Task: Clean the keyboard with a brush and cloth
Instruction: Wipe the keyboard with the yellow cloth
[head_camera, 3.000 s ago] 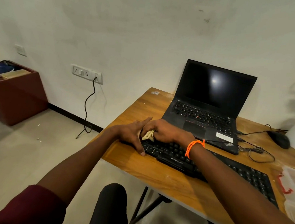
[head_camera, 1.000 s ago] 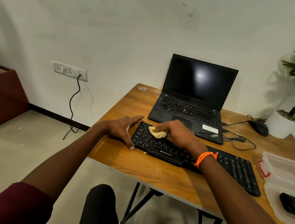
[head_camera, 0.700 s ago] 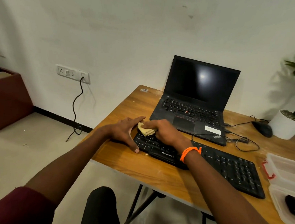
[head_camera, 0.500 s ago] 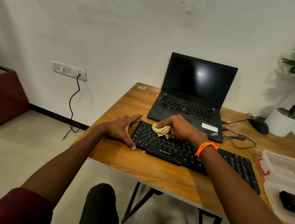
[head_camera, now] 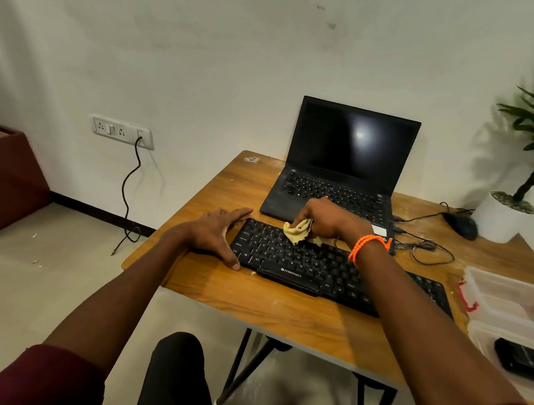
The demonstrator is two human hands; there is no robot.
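Right hand (head_camera: pixel 325 219) clenching cloth (head_camera: pixel 298 232), now farther right along keyboard (head_camera: pixel 289 261); left hand (head_camera: pixel 215 233) flat, released.

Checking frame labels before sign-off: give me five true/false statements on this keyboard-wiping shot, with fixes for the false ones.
1. The right hand grips a crumpled yellow cloth on the black external keyboard. True.
2. The left hand holds a brush. False: it lies flat at the keyboard's left end, holding nothing.
3. The black laptop is closed. False: its lid is up and its screen is dark.
4. An orange beaded bracelet sits on the right wrist. True.
5. The black mouse lies on the keyboard. False: it lies on the wooden table beside the white plant pot.
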